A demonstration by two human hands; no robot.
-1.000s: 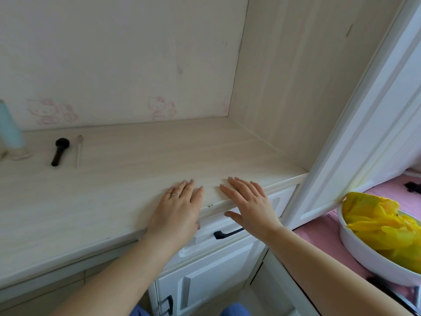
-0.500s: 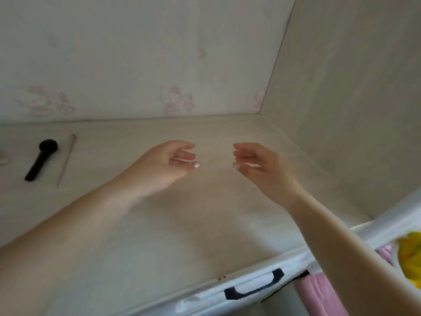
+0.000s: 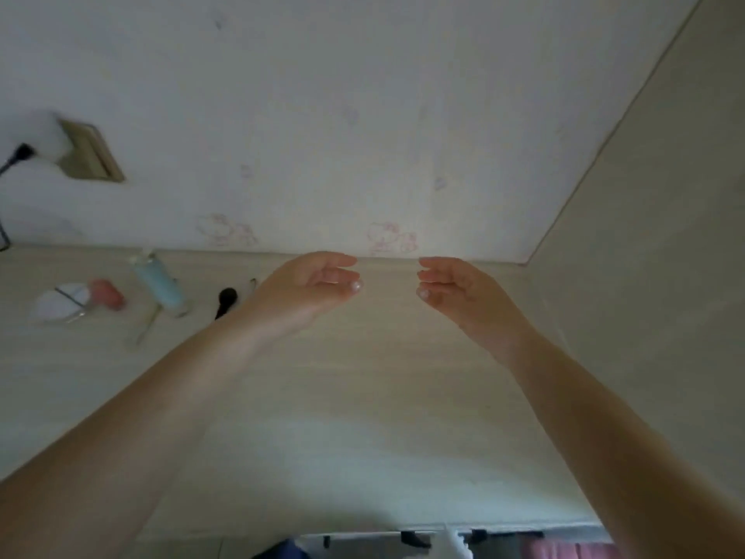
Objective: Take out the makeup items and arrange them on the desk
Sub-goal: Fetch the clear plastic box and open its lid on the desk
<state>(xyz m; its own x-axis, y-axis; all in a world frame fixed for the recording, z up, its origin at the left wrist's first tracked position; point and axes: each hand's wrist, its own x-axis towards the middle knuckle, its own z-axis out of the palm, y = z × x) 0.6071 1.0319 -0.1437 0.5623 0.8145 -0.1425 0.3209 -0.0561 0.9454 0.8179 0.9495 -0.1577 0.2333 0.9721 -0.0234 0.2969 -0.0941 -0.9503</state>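
Head view, frame soft with motion blur.

Makeup items lie in a loose group on the left part of the table (image 3: 363,397), near the back wall.
- Pale blue tube (image 3: 159,286): long axis runs from upper left to lower right, cap end toward the wall, broader end toward the viewer. Whether it stands tilted or lies flat cannot be told through the blur.
- Black brush (image 3: 224,300): only its rounded head and a short piece of handle show; the rest is hidden behind the left forearm. Axis slants down and to the left.
- Thin pale stick (image 3: 145,326): runs from just beside the tube's lower end down to the left.
- Pink rounded item (image 3: 107,293), just right of a white compact-like item (image 3: 60,302); the two appear to touch. Type of each unclear.
- A slim light item (image 3: 253,285) shows just above the left wrist; too small to identify.

Left hand (image 3: 310,282): raised above the table, palm turned inward, fingers (image 3: 342,272) loosely curled with thumb beneath, holding nothing, touching nothing.

Right hand (image 3: 451,284): mirrors the left, fingers (image 3: 429,274) loosely curled, empty, clear of the table. The fingertips of the two hands face each other across a gap.

Wall outlet (image 3: 90,151) with a black plug at upper left. Dark drawer handles (image 3: 415,539) along the bottom edge.
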